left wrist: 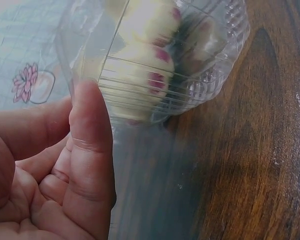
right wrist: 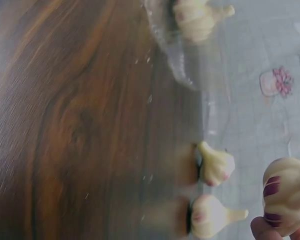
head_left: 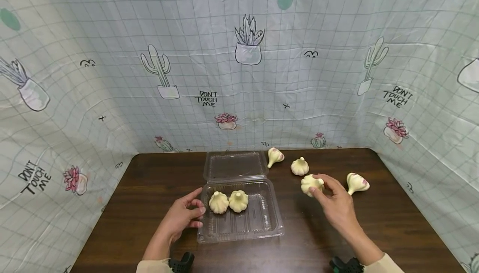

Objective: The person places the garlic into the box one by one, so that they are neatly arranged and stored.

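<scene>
Dark wooden table (head_left: 129, 194), cactus-print curtain (head_left: 239, 83) behind; held garlic bulb (head_left: 309, 184) right of the clear container (head_left: 258, 224).

Your right hand (head_left: 338, 202) pinches the bulb between thumb and fingers; your left hand (head_left: 183, 214) appears to pinch the container's left rim. Handling: grip the bulb's broad sides lightly and steady the rim without squeezing, since thin plastic probably flexes; for any lowering, favour the bare floor right of the two bulbs inside (head_left: 238, 202). Held bulb looks plump, cream, lobed, with purple patches. Three loose bulbs (head_left: 300, 167) lie to the container's right.
</scene>
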`<state>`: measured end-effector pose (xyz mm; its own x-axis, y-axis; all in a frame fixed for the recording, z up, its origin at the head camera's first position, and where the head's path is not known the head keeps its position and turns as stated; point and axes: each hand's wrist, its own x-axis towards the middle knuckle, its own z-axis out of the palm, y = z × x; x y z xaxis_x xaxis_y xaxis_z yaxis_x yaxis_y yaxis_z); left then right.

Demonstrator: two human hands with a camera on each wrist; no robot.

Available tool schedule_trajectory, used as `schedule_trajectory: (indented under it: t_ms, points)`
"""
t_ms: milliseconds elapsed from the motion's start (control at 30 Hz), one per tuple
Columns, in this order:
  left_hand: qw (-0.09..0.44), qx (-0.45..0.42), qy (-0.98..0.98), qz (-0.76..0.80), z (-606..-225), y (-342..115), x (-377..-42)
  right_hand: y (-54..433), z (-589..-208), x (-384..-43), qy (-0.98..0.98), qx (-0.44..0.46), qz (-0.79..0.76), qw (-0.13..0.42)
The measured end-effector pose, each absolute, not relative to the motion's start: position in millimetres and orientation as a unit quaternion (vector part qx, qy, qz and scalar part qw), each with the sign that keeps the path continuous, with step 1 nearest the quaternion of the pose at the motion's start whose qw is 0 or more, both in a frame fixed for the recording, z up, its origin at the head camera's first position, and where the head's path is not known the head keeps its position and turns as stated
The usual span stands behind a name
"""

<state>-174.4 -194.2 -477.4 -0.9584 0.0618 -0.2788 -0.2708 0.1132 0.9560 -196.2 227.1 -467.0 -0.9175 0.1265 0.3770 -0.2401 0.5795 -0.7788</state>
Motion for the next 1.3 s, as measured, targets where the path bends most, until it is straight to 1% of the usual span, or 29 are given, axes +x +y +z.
schedule_trajectory:
  t_ms: [67, 233, 333, 533, 733, 967, 1300]
  points:
    - [0.125, -0.07, 0.736, 0.662, -477, -194, -174, 223, -465, -197, -0.865, 0.029, 0.458, 0.205]
    - [0.125, -0.064, 0.734, 0.664, -476, -193, -174, 214, -463, -195, -0.873, 0.022, 0.448, 0.191]
    - [0.126, -0.062, 0.732, 0.666, -477, -193, -175, 208, -464, -195, -0.87, 0.025, 0.459, 0.181]
    - [0.125, -0.062, 0.733, 0.666, -478, -192, -175, 193, -467, -195, -0.862, 0.036, 0.473, 0.179]
    - [0.121, -0.062, 0.734, 0.666, -478, -193, -176, 176, -465, -198, -0.847, 0.068, 0.509, 0.137]
    - [0.119, -0.069, 0.732, 0.667, -477, -194, -176, 154, -463, -203, -0.855, 0.115, 0.485, 0.139]
    - [0.122, -0.069, 0.731, 0.667, -477, -195, -174, 131, -467, -211, -0.857, 0.149, 0.482, 0.105]
